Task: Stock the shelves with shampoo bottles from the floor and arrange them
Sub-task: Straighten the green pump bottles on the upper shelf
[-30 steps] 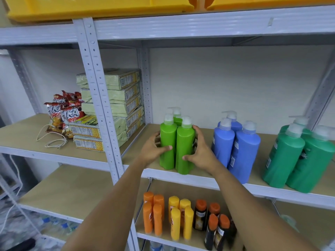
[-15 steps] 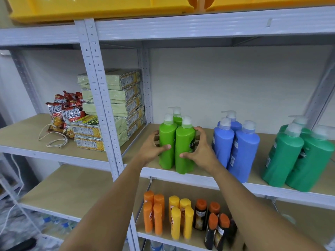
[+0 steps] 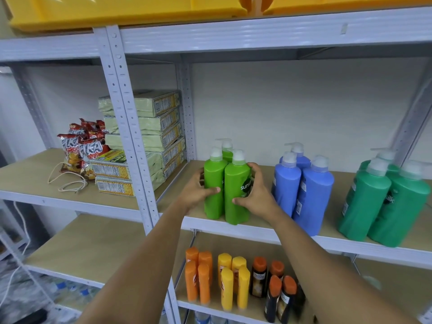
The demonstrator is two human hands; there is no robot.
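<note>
My left hand (image 3: pixel 197 191) and right hand (image 3: pixel 256 195) press in from either side on a cluster of 3 light green pump bottles (image 3: pixel 236 190) that stand upright near the front edge of the middle shelf (image 3: pixel 264 226), at about 12 o'clock from me. My left fingers wrap the left front bottle with the thumb lying across its face; my right palm cups the right front bottle, whose label reads "suns". The 3rd bottle stands behind those 2. At 2 o'clock stand 3 blue pump bottles (image 3: pixel 311 195), and at 3 o'clock dark green pump bottles (image 3: pixel 376 202), each group apart from the next. At 6 o'clock, on the shelf below, stand orange bottles (image 3: pixel 198 277), yellow bottles (image 3: pixel 233 281) and dark bottles with orange caps (image 3: pixel 275 291). At 10 o'clock lie stacked boxes (image 3: pixel 149 136) and red snack bags (image 3: pixel 81 146).
</note>
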